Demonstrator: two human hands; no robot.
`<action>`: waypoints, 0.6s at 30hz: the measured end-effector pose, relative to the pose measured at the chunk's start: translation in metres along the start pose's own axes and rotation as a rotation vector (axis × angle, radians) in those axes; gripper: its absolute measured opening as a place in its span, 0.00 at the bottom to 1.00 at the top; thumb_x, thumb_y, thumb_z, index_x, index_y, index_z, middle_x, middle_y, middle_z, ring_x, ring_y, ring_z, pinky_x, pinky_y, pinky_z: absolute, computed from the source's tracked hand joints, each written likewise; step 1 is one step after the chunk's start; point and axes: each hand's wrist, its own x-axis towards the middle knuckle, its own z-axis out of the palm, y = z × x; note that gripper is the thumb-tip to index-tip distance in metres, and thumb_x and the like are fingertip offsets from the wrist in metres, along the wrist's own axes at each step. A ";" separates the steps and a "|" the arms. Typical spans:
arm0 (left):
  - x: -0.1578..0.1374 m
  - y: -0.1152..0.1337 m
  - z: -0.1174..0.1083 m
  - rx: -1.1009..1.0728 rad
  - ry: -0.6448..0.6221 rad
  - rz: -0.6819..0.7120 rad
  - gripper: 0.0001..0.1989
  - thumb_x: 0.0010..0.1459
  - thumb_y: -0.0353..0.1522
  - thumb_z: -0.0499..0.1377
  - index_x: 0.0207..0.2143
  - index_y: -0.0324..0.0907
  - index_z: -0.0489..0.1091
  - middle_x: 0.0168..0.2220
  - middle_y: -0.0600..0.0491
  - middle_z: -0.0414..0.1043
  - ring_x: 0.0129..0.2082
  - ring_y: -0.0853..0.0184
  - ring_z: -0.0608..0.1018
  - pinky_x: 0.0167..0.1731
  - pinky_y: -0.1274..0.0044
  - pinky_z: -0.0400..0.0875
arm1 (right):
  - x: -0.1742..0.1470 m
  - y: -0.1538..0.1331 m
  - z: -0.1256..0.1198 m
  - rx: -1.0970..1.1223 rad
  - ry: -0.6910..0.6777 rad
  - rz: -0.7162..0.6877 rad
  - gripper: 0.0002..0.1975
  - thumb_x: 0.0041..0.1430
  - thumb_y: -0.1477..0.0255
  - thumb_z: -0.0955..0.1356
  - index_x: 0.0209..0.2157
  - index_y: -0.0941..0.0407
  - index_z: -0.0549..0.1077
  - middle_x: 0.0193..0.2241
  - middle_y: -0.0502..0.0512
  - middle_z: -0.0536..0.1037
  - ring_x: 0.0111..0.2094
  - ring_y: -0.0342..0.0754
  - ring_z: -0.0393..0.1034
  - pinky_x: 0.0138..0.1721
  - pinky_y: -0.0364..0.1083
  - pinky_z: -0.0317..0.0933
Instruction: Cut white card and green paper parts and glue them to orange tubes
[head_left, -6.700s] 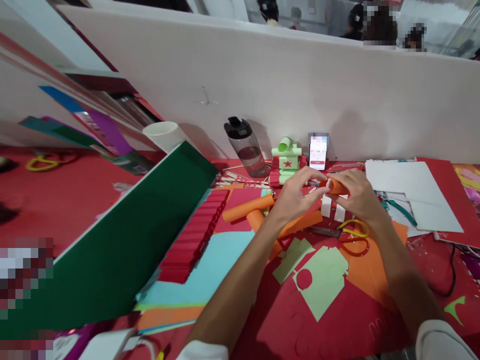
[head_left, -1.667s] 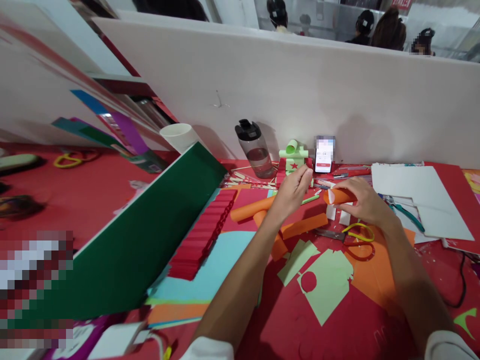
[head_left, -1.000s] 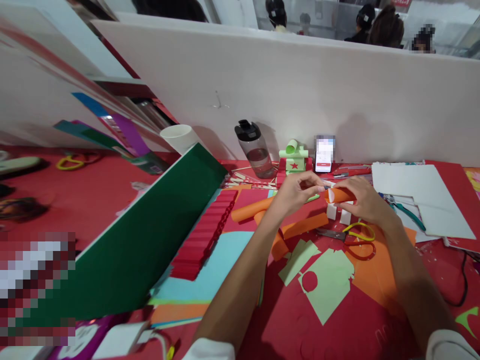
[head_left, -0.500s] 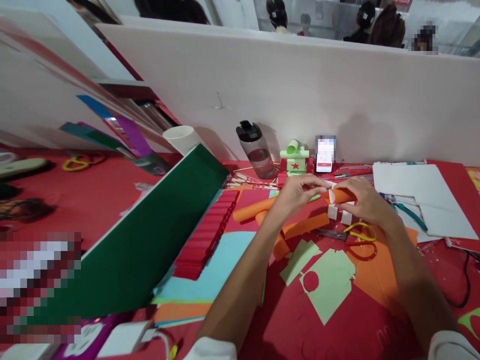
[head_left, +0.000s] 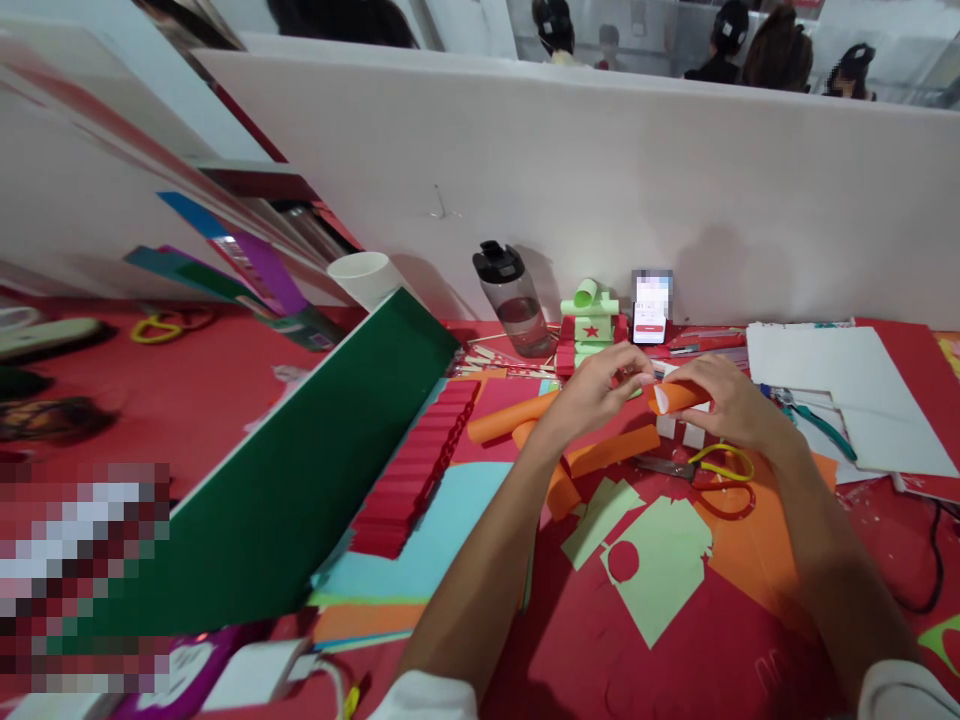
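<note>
My right hand is wrapped round a short rolled orange paper tube whose open end faces left. Close to that end is my left hand, its thumb and fingertips pinched together; whatever may be between them is too small to make out. Below the tube stand small white blocks, partly covered. Scissors with yellow and red handles lie nearer to me, beside another orange paper tube. Cut pieces of light green paper lie in front, with a red circle on one.
A green board leans at the left beside a pleated red paper strip. At the back stand a water bottle, a green-and-red paper model and a phone. Pliers and a white board lie right.
My left hand has drawn slightly away from the tube's open end, leaving a small gap. The right hand keeps its hold on the tube.
</note>
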 end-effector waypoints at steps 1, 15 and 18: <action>0.000 0.000 0.000 0.001 0.015 0.002 0.10 0.69 0.37 0.59 0.35 0.42 0.73 0.34 0.51 0.74 0.35 0.67 0.74 0.36 0.75 0.68 | 0.000 0.000 0.000 -0.009 -0.002 -0.005 0.15 0.64 0.69 0.72 0.52 0.48 0.72 0.50 0.57 0.80 0.53 0.59 0.72 0.57 0.63 0.63; -0.003 -0.007 -0.003 -0.120 -0.023 0.033 0.07 0.61 0.40 0.68 0.40 0.50 0.84 0.36 0.50 0.81 0.36 0.66 0.78 0.40 0.73 0.73 | 0.001 -0.003 -0.002 -0.047 -0.046 -0.027 0.18 0.64 0.74 0.70 0.54 0.47 0.73 0.51 0.55 0.81 0.55 0.59 0.71 0.59 0.63 0.61; -0.004 -0.009 -0.004 -0.113 -0.061 0.058 0.06 0.62 0.38 0.68 0.41 0.51 0.84 0.36 0.50 0.81 0.36 0.66 0.78 0.40 0.73 0.74 | 0.001 -0.002 -0.001 -0.056 -0.052 -0.043 0.18 0.64 0.74 0.70 0.54 0.47 0.73 0.52 0.55 0.81 0.55 0.59 0.70 0.59 0.63 0.61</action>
